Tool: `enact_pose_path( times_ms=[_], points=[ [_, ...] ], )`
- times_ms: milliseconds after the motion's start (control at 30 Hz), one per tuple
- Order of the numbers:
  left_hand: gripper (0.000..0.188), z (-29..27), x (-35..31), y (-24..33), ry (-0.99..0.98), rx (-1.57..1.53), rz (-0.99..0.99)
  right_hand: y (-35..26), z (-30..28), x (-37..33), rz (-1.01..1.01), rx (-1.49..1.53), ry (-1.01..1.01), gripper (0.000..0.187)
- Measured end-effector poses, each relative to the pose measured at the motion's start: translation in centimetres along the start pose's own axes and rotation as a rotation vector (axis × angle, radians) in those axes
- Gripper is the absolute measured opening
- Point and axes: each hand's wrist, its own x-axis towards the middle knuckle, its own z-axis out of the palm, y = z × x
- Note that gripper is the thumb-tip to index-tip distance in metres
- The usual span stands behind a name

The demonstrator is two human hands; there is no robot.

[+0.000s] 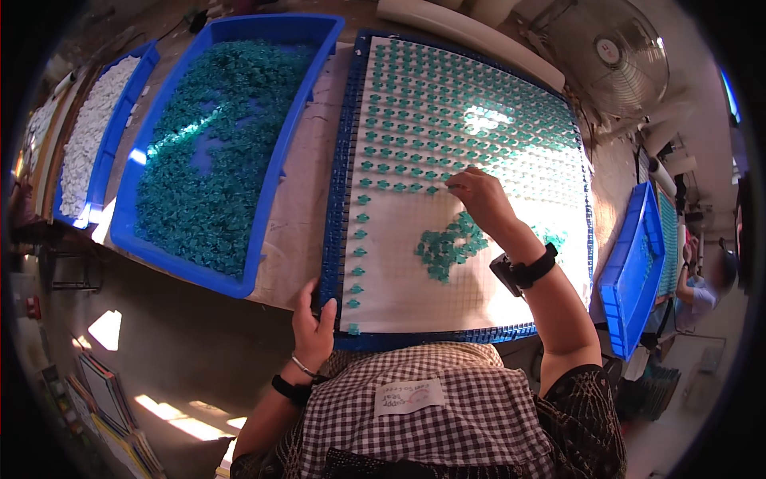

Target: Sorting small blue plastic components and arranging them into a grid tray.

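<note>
A white gridded sheet (pixel 391 263) lies in a blue frame (pixel 335 231) in front of me. Small teal pieces (pixel 399 104) stand on it in rows across the far part, and one column runs down the left side. My right hand (pixel 485 203) is over the middle of the sheet at the end of a row, fingertips pinched together; what is between them is too small to make out. Beneath that hand lies a loose pile of teal pieces (pixel 447 254). My left hand (pixel 313 329) is at the frame's near left corner, thumb and fingers apart, thumb by the edge.
At left stands a blue tray (pixel 259 239) heaped with teal pieces, and beyond it a blue tray of white pieces (pixel 100 104). A blue tray (pixel 626 279) leans at right. A fan (pixel 610 52) and a white roll (pixel 471 36) are behind; another person (pixel 700 295) sits far right.
</note>
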Motion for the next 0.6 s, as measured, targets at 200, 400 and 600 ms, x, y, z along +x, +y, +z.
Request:
enact_pose_path(
  times_ms=[200, 400, 600],
  points=[
    [0.051, 0.4, 0.2, 0.7, -0.026, -0.024, -0.012, -0.2, 0.0, -0.3, -0.011, -0.041, -0.015, 0.015],
    [0.054, 0.4, 0.0, -0.2, -0.037, -0.015, -0.014, 0.7, -0.7, -0.4, 0.006, 0.029, -0.031, 0.016],
    [0.054, 0.3, 0.1, 0.1, -0.043, -0.017, -0.016, 2.8, -3.0, -4.2, 0.041, -0.115, -0.107, 0.014]
  ],
)
